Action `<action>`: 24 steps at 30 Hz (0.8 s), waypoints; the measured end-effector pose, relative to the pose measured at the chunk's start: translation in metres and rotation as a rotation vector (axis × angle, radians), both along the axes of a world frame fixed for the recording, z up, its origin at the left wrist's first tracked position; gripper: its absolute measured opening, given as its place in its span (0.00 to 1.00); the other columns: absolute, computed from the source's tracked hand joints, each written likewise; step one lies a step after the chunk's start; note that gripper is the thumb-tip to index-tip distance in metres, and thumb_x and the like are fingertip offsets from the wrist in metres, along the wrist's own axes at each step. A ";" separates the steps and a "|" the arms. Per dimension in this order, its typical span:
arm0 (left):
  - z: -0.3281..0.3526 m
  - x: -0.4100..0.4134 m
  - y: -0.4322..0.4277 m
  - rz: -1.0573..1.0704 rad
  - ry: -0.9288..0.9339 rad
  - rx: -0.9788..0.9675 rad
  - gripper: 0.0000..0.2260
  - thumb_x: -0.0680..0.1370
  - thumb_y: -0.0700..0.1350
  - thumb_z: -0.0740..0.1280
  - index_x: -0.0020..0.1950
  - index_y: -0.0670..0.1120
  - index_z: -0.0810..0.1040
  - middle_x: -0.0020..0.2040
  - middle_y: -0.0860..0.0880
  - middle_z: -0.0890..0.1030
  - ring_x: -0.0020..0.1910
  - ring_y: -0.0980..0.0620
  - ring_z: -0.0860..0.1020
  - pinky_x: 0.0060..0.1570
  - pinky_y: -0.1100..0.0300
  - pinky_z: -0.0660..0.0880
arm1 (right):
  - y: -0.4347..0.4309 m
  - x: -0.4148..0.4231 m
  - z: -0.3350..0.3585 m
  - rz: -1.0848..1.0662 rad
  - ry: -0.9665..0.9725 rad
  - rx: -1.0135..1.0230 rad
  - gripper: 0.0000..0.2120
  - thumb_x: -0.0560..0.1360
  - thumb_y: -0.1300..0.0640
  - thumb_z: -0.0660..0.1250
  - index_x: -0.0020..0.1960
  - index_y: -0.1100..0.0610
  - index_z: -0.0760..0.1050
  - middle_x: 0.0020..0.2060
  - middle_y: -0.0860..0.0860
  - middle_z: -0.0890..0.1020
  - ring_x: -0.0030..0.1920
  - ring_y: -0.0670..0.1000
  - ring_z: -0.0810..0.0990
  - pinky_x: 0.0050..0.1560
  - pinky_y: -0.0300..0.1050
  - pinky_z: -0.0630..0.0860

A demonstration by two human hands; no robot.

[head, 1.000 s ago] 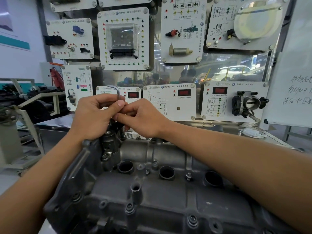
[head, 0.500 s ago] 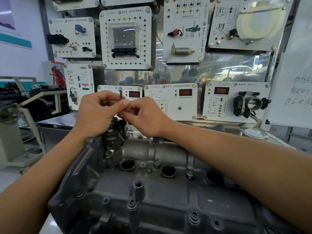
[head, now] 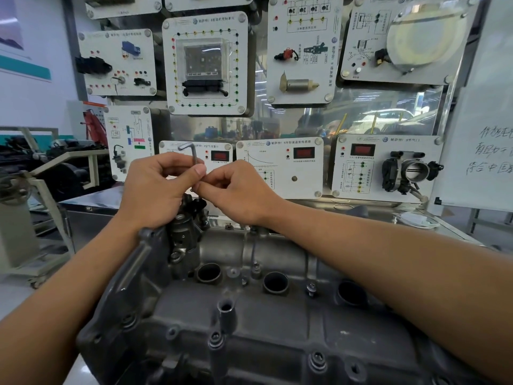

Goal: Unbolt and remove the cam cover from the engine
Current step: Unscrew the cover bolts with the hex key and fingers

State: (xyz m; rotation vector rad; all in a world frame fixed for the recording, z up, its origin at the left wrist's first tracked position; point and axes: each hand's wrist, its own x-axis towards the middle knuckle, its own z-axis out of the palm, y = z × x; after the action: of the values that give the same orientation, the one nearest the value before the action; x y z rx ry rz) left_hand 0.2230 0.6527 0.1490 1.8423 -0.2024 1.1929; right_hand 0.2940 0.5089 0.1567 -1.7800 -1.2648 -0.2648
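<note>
The grey cast cam cover (head: pixel 277 318) fills the lower middle, with round plug wells and several bolts along its near edge. Above its far left corner, over a dark sensor housing (head: pixel 186 232), my left hand (head: pixel 158 190) grips an L-shaped hex key (head: pixel 193 155) whose bent end sticks up past my fingers. My right hand (head: pixel 238 190) pinches the key's shaft just below my left thumb. The lower tip of the key is hidden behind my fingers.
A board of white training panels (head: pixel 205 62) stands close behind the engine, with a throttle body (head: pixel 408 170) at right. A whiteboard (head: pixel 483 151) leans at far right. Metal frames and dark engine parts (head: pixel 55 168) stand at left.
Both hands have stayed together over the far left corner. The hex key's bent end has turned and now points left. The view has shifted slightly.
</note>
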 end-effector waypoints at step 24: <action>0.003 0.003 -0.004 -0.036 0.031 -0.010 0.03 0.75 0.42 0.73 0.46 0.49 0.83 0.36 0.56 0.85 0.37 0.62 0.82 0.41 0.70 0.77 | 0.003 0.008 0.000 0.033 -0.002 0.031 0.13 0.77 0.61 0.71 0.39 0.70 0.79 0.28 0.56 0.78 0.28 0.47 0.70 0.33 0.39 0.68</action>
State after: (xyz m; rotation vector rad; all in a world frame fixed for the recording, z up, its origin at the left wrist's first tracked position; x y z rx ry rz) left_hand 0.2259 0.6489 0.1517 1.8405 -0.2105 1.1379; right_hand 0.3024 0.5116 0.1568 -1.7312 -1.2840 -0.2668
